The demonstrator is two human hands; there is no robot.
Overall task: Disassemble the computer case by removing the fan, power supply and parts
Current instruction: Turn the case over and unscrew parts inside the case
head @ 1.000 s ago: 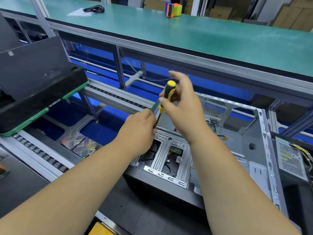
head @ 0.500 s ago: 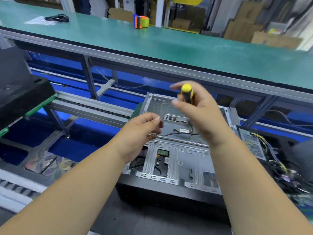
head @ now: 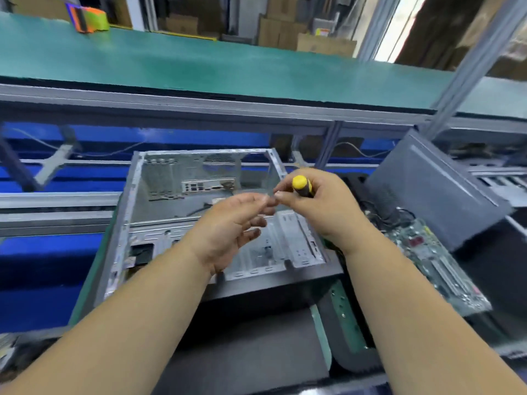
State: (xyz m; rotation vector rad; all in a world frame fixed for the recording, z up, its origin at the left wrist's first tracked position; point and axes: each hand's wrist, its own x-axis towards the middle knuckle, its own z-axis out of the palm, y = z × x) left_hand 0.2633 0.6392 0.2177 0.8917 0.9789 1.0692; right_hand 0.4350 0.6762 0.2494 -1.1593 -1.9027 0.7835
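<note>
While the right hand (head: 319,206) still grips the screwdriver (head: 302,186), the left hand (head: 231,223) has opened, fingers relaxed.

**Bare arms, smudged fingers**

Both forearms are bare to the frame's edge, with no sleeve or glove on them. The left hand (head: 228,226) has dark smudges on its fingertips (head: 258,222) (possibly grime; the blur hides detail). The right hand (head: 322,206) looks unmarked.
</note>
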